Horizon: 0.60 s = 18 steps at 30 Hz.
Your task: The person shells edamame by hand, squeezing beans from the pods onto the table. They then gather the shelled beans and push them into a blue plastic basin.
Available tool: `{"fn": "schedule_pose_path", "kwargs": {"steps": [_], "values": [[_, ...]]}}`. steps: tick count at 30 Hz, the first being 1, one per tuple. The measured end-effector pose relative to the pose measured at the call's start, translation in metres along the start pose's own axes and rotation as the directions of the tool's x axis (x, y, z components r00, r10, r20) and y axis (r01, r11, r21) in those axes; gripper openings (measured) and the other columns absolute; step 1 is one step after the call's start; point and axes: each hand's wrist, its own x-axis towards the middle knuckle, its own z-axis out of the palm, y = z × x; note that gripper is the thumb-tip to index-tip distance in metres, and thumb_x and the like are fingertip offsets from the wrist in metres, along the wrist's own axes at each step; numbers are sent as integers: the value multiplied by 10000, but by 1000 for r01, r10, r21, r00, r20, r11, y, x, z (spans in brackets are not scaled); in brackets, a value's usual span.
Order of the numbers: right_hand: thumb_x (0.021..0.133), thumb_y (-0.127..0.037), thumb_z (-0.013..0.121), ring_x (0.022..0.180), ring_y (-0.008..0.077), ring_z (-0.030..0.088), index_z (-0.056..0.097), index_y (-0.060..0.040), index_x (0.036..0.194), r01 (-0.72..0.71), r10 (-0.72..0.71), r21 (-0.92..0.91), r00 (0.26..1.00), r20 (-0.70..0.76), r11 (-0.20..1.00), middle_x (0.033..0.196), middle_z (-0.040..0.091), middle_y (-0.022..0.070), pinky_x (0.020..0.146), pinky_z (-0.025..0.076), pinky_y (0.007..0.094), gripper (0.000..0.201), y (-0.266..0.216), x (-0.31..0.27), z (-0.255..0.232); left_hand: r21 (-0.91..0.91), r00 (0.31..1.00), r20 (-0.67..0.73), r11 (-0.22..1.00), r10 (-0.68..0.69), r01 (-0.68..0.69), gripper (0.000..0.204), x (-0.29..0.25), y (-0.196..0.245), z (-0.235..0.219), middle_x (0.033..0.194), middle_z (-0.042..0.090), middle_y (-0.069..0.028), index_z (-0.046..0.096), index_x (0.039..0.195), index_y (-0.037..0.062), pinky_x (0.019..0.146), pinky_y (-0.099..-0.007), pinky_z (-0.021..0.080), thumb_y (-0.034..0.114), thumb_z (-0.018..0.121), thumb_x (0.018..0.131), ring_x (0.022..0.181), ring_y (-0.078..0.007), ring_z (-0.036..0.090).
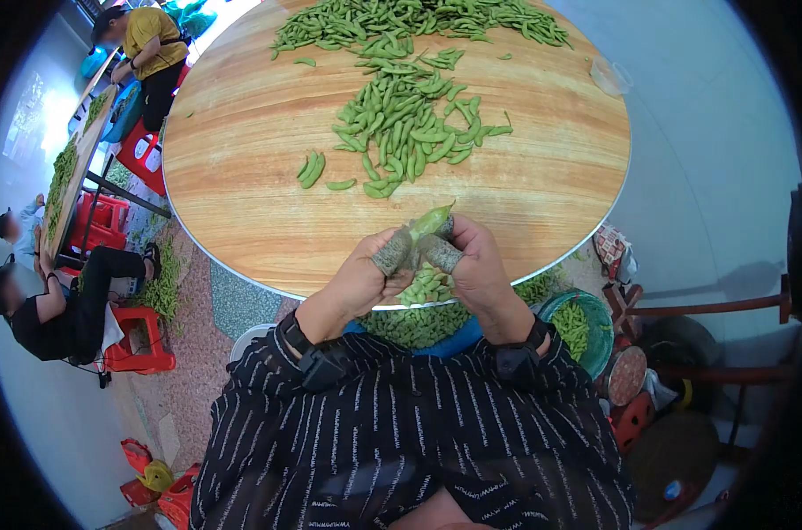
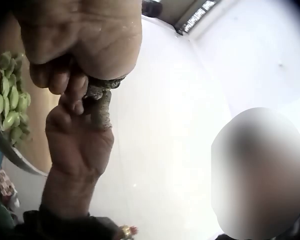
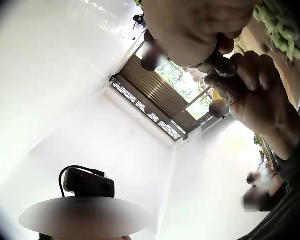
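Over the near edge of the table, both hands meet at a green soybean pod (image 1: 433,220). My left hand (image 1: 359,276) pinches it from one side and my right hand (image 1: 480,258) from the other, both with curled fingers. Grey speckled covers wrap the thumbs. Just below the hands, a small heap of shelled soybeans (image 1: 427,286) lies at the table's rim. In the left wrist view these beans (image 2: 11,97) show beside the hands, while the pod is hidden behind the fingers. Loose pods (image 1: 311,170) lie beyond the left hand.
A big pile of soybean pods (image 1: 410,115) spreads over the round wooden table (image 1: 242,159). Below its edge are more green beans (image 1: 410,325); a green bucket (image 1: 602,331) stands right. People sit at a long table (image 1: 87,146) on the left, near red stools (image 1: 140,340).
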Motion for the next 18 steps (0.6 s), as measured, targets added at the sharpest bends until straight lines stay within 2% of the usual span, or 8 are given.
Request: {"fn": "schedule_pose_path", "kwargs": {"steps": [1,9,11,14,15,16,17,18], "values": [[772,-14,554,773,74,521,559,-5,947,19,-19,-54,1000,-1,998,861,576,17,682,420,207,175,1,1,-1,-61,999,30,998,-33,35,98,1,0,-3,616,387,35,486,930,57,403,-173,220,99,423,867,474,-39,303],[774,-14,552,754,65,513,562,-3,926,-43,45,-50,998,40,998,848,571,9,665,415,200,153,-2,2,-1,-65,997,0,995,-71,71,107,0,7,-9,607,388,17,469,940,46,390,-173,210,120,419,882,462,-41,294],[777,-16,550,747,63,511,562,-4,920,-41,43,-27,998,53,999,843,569,5,659,416,199,144,3,4,-1,-226,979,185,966,-81,123,102,2,2,-19,590,379,22,470,938,51,391,-172,210,115,414,881,460,-40,294],[752,5,549,745,62,502,552,14,910,24,-26,-73,999,-21,997,821,567,13,642,419,208,158,11,6,2,-209,988,72,967,-136,148,97,9,2,-20,579,383,30,475,912,55,393,-175,208,106,399,882,459,-36,296],[726,17,540,713,107,520,540,21,880,122,-148,-304,987,-61,945,788,561,39,617,423,235,154,12,6,2,-209,988,73,967,-133,146,97,11,5,-15,579,383,30,475,912,55,393,-175,208,106,399,882,459,-36,296],[700,29,531,681,152,539,529,28,850,195,-270,-521,960,-70,831,754,556,66,593,427,263,150,13,6,2,-10,991,-48,992,-127,127,98,9,10,-6,585,389,32,479,888,55,398,-178,211,116,402,880,464,-33,298],[700,29,531,681,152,539,529,28,850,195,-267,-521,962,-66,831,754,556,66,593,427,263,150,12,7,3,189,982,-166,974,-95,127,105,8,14,-1,590,395,35,483,863,56,402,-181,214,126,406,878,468,-31,300],[675,29,523,661,229,529,512,32,818,258,-375,-698,927,-17,668,730,528,105,577,420,299,143,12,8,4,185,981,-170,975,-96,128,105,6,16,1,590,395,35,483,863,56,402,-181,214,126,406,878,468,-31,300]]}}
